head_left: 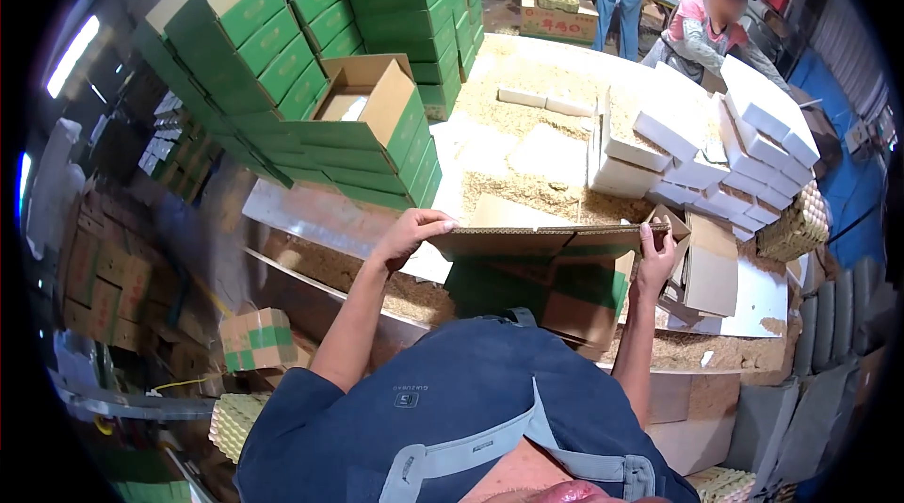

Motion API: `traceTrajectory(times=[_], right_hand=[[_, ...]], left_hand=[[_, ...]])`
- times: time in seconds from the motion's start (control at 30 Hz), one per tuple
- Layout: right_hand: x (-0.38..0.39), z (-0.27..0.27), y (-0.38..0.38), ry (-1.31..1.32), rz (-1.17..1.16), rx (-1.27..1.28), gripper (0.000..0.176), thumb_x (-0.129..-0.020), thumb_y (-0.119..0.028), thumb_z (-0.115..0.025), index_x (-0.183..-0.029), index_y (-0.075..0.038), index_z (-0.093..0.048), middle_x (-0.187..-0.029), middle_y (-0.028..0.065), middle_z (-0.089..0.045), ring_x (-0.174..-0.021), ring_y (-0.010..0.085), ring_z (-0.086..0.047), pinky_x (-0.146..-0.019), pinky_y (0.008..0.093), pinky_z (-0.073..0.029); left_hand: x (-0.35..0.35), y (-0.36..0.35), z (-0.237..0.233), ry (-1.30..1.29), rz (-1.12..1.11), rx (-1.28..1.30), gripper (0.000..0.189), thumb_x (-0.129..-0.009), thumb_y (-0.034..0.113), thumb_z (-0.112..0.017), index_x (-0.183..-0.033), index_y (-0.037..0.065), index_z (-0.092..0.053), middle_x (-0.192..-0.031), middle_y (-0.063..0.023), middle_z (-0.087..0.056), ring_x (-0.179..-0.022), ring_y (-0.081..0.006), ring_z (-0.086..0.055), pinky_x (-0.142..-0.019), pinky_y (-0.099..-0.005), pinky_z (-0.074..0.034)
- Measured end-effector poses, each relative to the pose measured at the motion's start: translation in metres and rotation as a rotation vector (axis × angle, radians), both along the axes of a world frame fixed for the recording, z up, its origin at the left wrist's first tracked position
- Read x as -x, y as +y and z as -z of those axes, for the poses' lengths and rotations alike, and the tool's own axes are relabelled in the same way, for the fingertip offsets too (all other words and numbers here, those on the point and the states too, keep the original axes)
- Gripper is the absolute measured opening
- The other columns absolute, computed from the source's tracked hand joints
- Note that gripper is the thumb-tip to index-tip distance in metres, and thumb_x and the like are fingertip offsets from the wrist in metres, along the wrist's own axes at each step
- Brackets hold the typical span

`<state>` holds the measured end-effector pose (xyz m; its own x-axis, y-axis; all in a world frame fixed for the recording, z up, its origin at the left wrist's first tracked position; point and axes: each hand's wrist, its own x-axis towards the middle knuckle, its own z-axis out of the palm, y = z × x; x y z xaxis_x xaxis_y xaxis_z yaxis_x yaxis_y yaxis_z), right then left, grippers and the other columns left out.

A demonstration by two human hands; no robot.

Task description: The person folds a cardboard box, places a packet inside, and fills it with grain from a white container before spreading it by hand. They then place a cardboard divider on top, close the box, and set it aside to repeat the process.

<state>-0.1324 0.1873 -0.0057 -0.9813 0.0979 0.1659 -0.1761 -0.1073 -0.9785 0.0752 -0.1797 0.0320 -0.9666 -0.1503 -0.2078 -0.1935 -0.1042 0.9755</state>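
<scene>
In the head view a green and brown cardboard carton [541, 244] stretches between my two hands, its upper edge running nearly level. My left hand [414, 235] pinches the carton's left end, thumb along the top edge. At the opposite end, my right hand [656, 253] grips the edge with its fingers closed over it. Below the raised edge, more green and brown carton panels [584, 305] show close in front of my chest. Just right of my right hand stands a plain brown carton [711, 263] with folded flaps.
Green cartons [377, 159] are stacked high at the left, one open on top. White foam blocks [659, 140] pile up at the right beside egg trays [796, 220]. Sawdust covers much of the table [527, 89]. Two people [706, 27] work at the back.
</scene>
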Motion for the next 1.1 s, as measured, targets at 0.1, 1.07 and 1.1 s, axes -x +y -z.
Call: traceTrajectory(times=[0.1,1.07,1.1], right_hand=[[0.001,-0.001,0.009,-0.057,-0.086,0.095,0.057,-0.093,-0.009,-0.068,-0.142,0.006,-0.044,-0.129,0.0107,-0.059,-0.115,0.0174,-0.058,-0.102,0.0303,-0.044],[-0.046,0.021,-0.065,0.184,0.125,-0.445,0.057,-0.089,-0.029,-0.072,-0.131,0.005,-0.052,-0.125,0.0242,-0.060,-0.119,0.0350,-0.057,-0.104,0.0420,-0.042],[-0.051,0.005,-0.066,0.143,0.072,-0.451,0.063,-0.088,-0.030,-0.074,-0.134,0.005,-0.050,-0.127,0.0256,-0.059,-0.121,0.0352,-0.056,-0.105,0.0423,-0.042]], left_hand=[[0.002,-0.004,-0.004,-0.030,0.083,0.124,0.026,-0.094,0.017,-0.066,-0.108,-0.004,-0.071,-0.098,-0.0071,-0.072,-0.090,-0.0119,-0.065,-0.085,-0.0269,-0.050],[0.062,0.106,-0.049,-0.148,0.479,1.309,0.092,-0.088,0.050,-0.065,-0.155,0.005,-0.022,-0.157,-0.0301,-0.021,-0.135,-0.0446,-0.041,-0.111,-0.0481,-0.039],[0.062,0.104,-0.048,-0.119,0.564,1.349,0.096,-0.085,0.058,-0.067,-0.155,0.006,-0.025,-0.158,-0.0303,-0.019,-0.139,-0.0455,-0.036,-0.114,-0.0488,-0.035]])
